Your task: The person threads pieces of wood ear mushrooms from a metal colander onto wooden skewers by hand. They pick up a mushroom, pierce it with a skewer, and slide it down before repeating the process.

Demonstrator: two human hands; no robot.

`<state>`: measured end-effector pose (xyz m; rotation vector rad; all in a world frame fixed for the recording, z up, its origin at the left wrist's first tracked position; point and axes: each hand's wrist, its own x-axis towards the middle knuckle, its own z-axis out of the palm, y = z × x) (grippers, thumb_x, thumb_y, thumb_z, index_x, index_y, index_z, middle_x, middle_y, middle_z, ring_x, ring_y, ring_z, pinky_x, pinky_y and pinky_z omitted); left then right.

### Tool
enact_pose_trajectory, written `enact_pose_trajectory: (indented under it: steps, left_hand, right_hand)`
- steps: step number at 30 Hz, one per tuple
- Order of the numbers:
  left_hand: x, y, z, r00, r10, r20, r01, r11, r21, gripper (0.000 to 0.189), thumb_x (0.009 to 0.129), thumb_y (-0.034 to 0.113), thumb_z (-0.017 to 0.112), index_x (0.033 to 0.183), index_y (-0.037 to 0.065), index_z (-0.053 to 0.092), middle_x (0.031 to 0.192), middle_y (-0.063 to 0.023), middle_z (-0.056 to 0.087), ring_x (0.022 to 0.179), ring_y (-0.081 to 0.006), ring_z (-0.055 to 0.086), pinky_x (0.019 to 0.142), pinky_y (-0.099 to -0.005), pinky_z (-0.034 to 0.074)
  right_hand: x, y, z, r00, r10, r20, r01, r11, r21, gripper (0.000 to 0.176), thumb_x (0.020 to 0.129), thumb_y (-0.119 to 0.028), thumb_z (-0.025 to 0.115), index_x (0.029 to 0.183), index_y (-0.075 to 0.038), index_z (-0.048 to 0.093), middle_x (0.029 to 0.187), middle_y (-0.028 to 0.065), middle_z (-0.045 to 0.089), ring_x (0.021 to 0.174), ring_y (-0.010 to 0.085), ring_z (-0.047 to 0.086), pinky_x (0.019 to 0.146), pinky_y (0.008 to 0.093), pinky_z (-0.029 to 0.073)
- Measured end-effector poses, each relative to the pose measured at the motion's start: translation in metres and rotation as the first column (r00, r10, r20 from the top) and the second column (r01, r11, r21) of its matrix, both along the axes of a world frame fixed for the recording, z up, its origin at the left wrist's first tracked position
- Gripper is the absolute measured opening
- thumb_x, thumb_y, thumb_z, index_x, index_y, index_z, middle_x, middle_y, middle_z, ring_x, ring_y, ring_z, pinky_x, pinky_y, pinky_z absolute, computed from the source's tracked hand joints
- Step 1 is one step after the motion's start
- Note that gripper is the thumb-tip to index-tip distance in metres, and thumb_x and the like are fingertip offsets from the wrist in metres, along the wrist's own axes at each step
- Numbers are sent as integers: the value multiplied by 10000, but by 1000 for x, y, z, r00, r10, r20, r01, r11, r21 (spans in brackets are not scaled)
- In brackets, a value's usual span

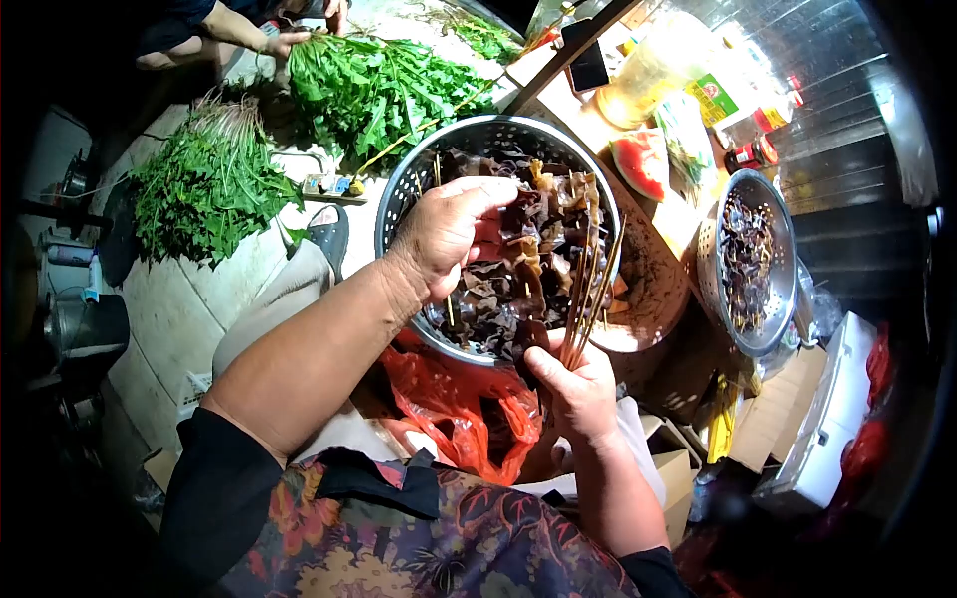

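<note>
A metal colander (391, 204) full of dark, wrinkled pieces that look like wood ear fungus (478, 289) is in front of me. Over its left part my left hand (454, 234) has its fingers bent together on a dark piece near the middle. My right hand (573, 384), at the colander's lower right rim, is closed round a bundle of thin brown sticks (595, 289) that point up. A dark piece on a stick rises from beside the right thumb. Some pieces in the colander are also threaded on sticks.
Leafy greens (384, 95) lie beyond the colander, with another bunch (204, 189) at left. Another person's hands (289, 42) touch the greens. At right stand a second colander (781, 249), cut watermelon (641, 164) and bottles. A red plastic bag (464, 409) lies below.
</note>
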<state>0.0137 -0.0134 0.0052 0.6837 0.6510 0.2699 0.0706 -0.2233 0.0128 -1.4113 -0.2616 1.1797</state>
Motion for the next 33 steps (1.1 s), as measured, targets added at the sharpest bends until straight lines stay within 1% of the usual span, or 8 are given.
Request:
enact_pose_trajectory:
  steps: [5,9,11,14,15,20,27,33]
  left_hand:
    - [-2,1,-4,1000,20,7,-21,999,44,217,856,154,550,1044,48,574,876,-53,633,722,-143,626,634,-289,535]
    - [-3,3,-8,996,60,66,-60,998,-11,176,855,142,558,1003,50,582,863,-41,631,703,-136,622,615,-278,538]
    - [-7,3,-4,999,26,45,-25,1000,-18,166,846,143,573,989,58,584,847,-32,630,704,-126,618,623,-268,535]
    - [-9,-1,-8,987,-137,-89,141,989,40,145,853,165,573,973,83,577,847,-21,640,733,-120,628,635,-265,520]
    - [-8,-5,-7,990,-127,-61,126,992,-21,130,853,161,581,954,79,581,836,-24,640,721,-121,630,624,-269,524]
    - [-9,-11,-8,993,-107,-41,103,992,-77,122,856,129,586,954,56,584,833,-36,642,695,-136,639,627,-289,541]
    - [-8,-13,-6,988,-144,-57,140,988,-68,133,851,129,594,954,46,586,822,-39,642,694,-142,641,635,-302,550]
    - [-7,-12,-5,976,-185,-117,182,982,-41,120,837,126,612,924,44,600,815,-47,645,669,-137,635,605,-295,547]
  right_hand:
    - [-2,7,4,999,37,-6,-37,999,-9,141,838,-75,614,940,20,594,775,11,601,656,60,520,597,199,426]
    - [-2,12,3,999,4,-50,-5,1000,-17,147,834,-74,617,945,19,594,778,14,603,647,61,520,588,195,422]
    - [-1,11,-2,1000,-8,-25,7,999,-39,150,826,-79,631,938,16,595,763,2,594,625,49,503,566,187,407]
    - [1,10,-6,1000,5,19,-5,999,-47,158,817,-86,649,930,11,596,745,-12,583,602,38,483,543,178,391]
    - [1,10,-7,1000,4,18,-4,999,-48,158,817,-86,649,930,11,596,745,-12,583,602,38,483,543,178,391]
    - [2,11,-4,1000,-10,-15,10,999,-43,168,811,-83,658,937,9,595,748,-13,582,603,38,482,544,176,391]
    - [2,8,-7,998,-19,-52,18,1000,-21,174,811,-73,653,950,13,593,779,-1,590,631,44,495,568,176,404]
    - [3,4,-7,1000,0,-3,0,999,-48,169,812,-73,651,949,10,599,776,-5,586,634,42,494,573,177,402]
